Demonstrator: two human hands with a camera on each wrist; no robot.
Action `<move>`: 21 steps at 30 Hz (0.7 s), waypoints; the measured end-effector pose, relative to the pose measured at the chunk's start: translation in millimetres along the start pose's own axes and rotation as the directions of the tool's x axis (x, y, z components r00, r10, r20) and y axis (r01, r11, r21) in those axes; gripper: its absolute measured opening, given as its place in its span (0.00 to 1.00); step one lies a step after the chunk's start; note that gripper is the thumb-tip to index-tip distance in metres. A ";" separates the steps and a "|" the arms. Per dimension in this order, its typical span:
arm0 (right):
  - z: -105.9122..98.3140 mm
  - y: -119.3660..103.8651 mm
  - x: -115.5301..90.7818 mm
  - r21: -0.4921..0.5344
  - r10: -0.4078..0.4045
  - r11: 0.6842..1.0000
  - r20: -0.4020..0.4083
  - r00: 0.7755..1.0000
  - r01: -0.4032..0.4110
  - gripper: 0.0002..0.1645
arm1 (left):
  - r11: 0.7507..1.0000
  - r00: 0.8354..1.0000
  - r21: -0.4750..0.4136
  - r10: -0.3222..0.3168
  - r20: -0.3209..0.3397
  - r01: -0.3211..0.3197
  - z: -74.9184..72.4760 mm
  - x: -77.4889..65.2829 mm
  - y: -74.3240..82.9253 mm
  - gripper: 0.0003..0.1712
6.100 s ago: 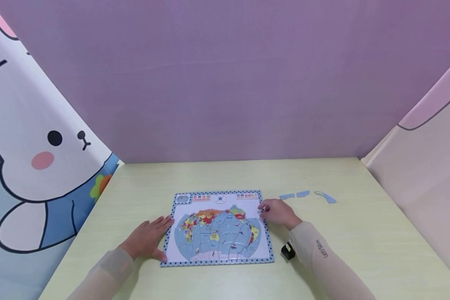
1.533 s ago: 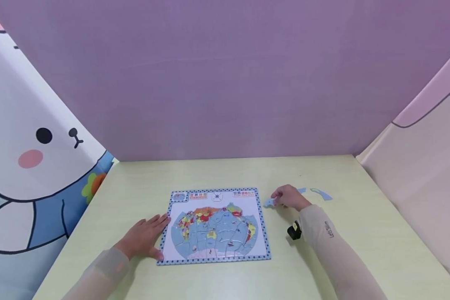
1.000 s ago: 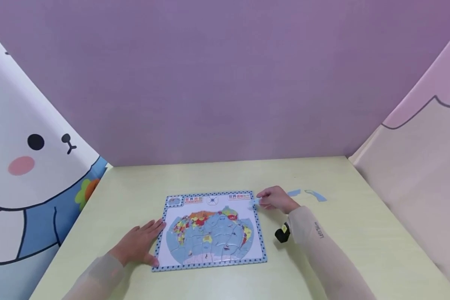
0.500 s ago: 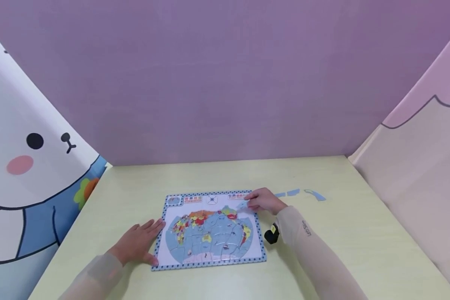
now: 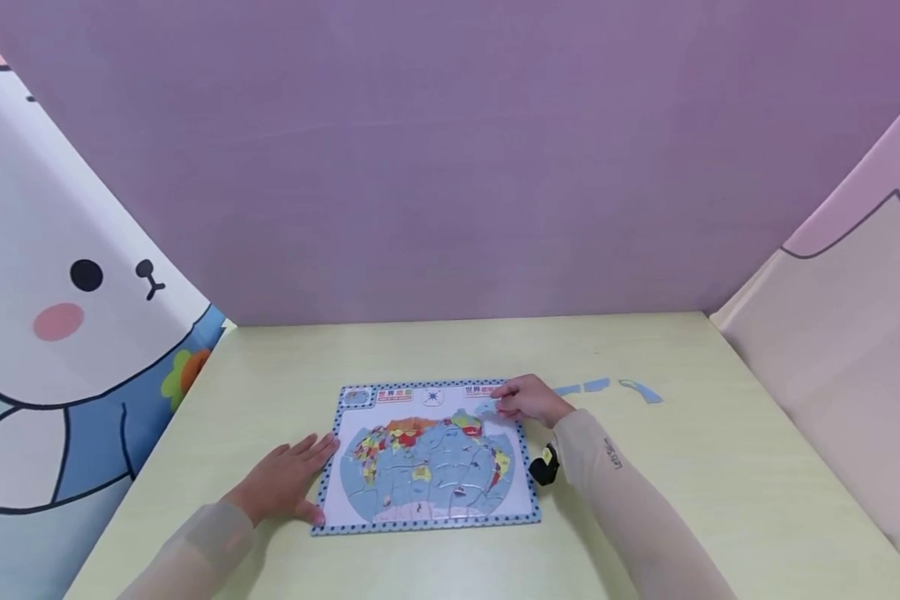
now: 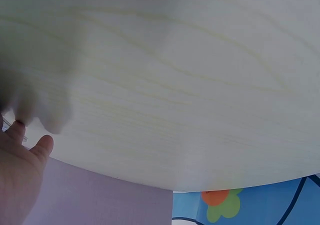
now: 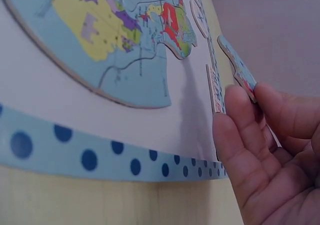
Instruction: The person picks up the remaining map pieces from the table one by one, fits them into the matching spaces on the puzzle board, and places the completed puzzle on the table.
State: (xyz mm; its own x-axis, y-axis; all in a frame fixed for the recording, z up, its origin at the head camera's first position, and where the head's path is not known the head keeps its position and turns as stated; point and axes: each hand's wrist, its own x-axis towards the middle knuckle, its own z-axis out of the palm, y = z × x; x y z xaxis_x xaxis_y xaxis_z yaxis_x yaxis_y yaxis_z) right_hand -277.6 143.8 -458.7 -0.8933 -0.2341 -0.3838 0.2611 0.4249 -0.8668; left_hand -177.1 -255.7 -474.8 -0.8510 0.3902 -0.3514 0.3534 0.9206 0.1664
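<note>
Fingers outstretched, the left hand rests at the left edge of the puzzle board, though the left wrist view barely shows the contact. The dotted rim frames a nearly joined map. Over the far right corner, the right hand pinches a blue piece; lowering it level should seat it best. Three loose pieces lie beyond.

Pale wood-grain table | map puzzle board | three loose pieces
</note>
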 end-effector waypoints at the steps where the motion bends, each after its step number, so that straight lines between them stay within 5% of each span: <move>1: -0.1 -0.3 -0.3 -0.004 0.004 1.000 -0.007 1.000 -0.004 0.13 | 1.000 1.000 -0.002 0.001 0.002 -0.001 0.1 0.6 0.0 0.67; 21: 24.1 -15.0 6.8 -0.042 0.009 0.999 -0.025 1.000 -0.010 0.14 | 1.000 0.999 -0.003 0.030 -0.021 -0.030 -0.7 0.9 0.3 0.67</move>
State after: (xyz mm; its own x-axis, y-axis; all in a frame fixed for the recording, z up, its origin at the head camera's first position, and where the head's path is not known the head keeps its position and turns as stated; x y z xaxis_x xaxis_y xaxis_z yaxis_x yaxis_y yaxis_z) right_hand -278.7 114.8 -456.0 -0.8998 -0.2081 -0.3834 0.2546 0.4632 -0.8489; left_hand -178.1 -255.1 -474.5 -0.8479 0.4172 -0.3271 0.3778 0.9084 0.1792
